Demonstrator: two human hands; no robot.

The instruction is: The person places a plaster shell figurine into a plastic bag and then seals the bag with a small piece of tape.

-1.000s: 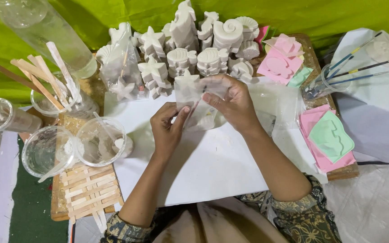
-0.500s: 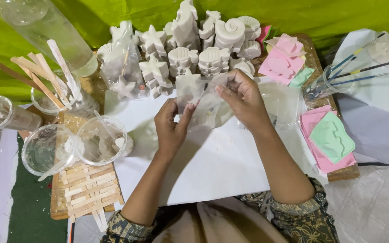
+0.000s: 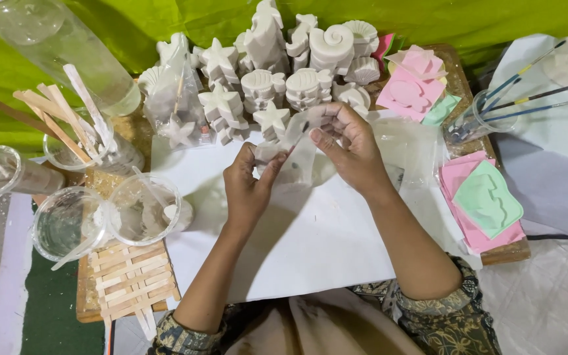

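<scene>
My left hand (image 3: 248,184) and my right hand (image 3: 350,144) are raised over a white sheet (image 3: 284,230) and together hold a small clear plastic bag (image 3: 297,154). A white plaster piece (image 3: 267,152) sits inside the bag, pinched by my left fingers. My right fingers grip the bag's upper edge. Just beyond my hands stands a cluster of white plaster sea figures (image 3: 277,72): stars, fish, shells, a seahorse.
Clear cups (image 3: 142,210) with wooden sticks (image 3: 54,125) stand on the left, beside a plastic bottle (image 3: 67,52) and a stick trivet (image 3: 129,276). Pink and green moulds (image 3: 488,200) lie on the right. Brushes (image 3: 527,89) rest in a cup at far right.
My hands have lifted the bag a little and drawn it nearer; my right fingers have shifted along its top edge.
</scene>
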